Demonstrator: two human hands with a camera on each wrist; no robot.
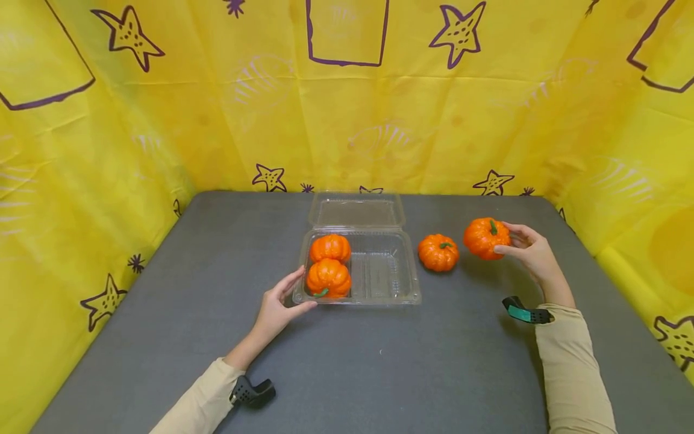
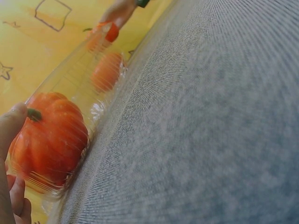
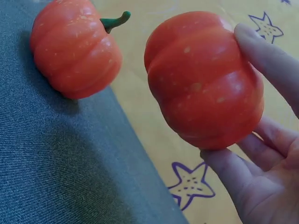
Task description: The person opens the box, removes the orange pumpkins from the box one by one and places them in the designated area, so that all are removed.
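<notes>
My right hand holds a small orange toy pumpkin with a green stem above the table, thumb on one side and fingers on the other. Left of it, a second pumpkin rests on the table. A clear plastic clamshell container lies with its lid folded back. Two pumpkins, a rear one and a front one, fill its left side. My left hand touches the container's front left corner, thumb along the front edge and fingers at the left side. In the left wrist view its fingers are partly cut off.
A dark grey cloth covers the table. Yellow curtains printed with purple starfish hang behind it and on both sides. The container's transparent lid lies toward the back curtain.
</notes>
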